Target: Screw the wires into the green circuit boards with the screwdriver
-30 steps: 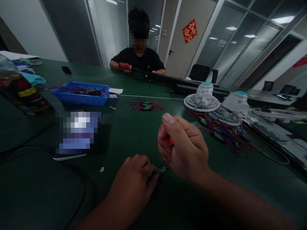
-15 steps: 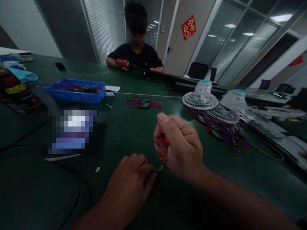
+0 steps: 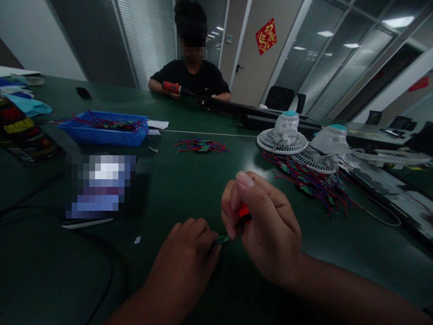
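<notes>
Low over the green table, my left hand (image 3: 187, 253) pinches a small green circuit board (image 3: 223, 239) between thumb and fingers. The board's right end sticks out toward my other hand. My right hand (image 3: 262, 221) is closed around a red-and-black tool (image 3: 244, 211), mostly hidden by the fingers, so its kind does not show. Its curled fingertips are right beside the board's free end; whether they touch it I cannot tell. Further ahead lie several wired circuit boards (image 3: 203, 145) with red and blue leads.
A blue tray (image 3: 111, 136) of wired boards stands left, behind a blurred-out device (image 3: 101, 185). White fan-like housings (image 3: 287, 131) sit right, beside a heap of wired boards (image 3: 309, 187). Across the table, a person (image 3: 192, 67) holds a red power tool (image 3: 172, 87).
My right hand has moved slightly right and down and has turned, showing more of the red-and-black tool. My left hand keeps the board in nearly the same place.
</notes>
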`<state>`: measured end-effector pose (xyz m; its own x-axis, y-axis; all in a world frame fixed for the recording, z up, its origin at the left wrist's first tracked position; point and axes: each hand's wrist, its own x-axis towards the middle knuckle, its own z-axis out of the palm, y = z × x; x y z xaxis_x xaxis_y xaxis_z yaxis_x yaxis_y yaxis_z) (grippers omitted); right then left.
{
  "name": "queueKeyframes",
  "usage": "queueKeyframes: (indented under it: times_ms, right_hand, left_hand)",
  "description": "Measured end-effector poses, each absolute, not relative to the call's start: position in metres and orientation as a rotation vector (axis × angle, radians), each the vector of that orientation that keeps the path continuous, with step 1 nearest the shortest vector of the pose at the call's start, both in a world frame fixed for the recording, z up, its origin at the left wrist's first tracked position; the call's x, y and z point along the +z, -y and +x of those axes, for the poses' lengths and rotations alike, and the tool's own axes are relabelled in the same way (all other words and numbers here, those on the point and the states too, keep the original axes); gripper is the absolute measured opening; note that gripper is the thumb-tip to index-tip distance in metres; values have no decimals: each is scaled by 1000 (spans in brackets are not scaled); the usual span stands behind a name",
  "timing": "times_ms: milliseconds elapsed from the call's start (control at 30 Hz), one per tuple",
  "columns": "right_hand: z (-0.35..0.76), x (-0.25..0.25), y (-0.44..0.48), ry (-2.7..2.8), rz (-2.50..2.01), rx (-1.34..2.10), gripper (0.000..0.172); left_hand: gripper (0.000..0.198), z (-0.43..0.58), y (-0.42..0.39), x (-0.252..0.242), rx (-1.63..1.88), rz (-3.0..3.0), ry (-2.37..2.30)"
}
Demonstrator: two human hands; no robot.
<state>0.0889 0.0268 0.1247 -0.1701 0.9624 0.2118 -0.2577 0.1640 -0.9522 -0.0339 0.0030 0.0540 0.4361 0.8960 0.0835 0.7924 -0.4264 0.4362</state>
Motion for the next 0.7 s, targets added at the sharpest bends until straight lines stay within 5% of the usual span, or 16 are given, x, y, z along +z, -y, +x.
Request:
queueKeyframes:
  times_ms: [467,600,700]
  right_hand:
    - [99,126,-47,1409,-393,1883,38]
    - [102,129,-50,1655,-480,1663,40]
    - [107,142,-48,2111,-595,1126,34]
  left_hand:
    - [22,-39,-6,47,560,2468,-1345]
    - [18,-40,-6,45,624,2451,-1343]
    - [19,-40,-6,46,692,2451,-1332]
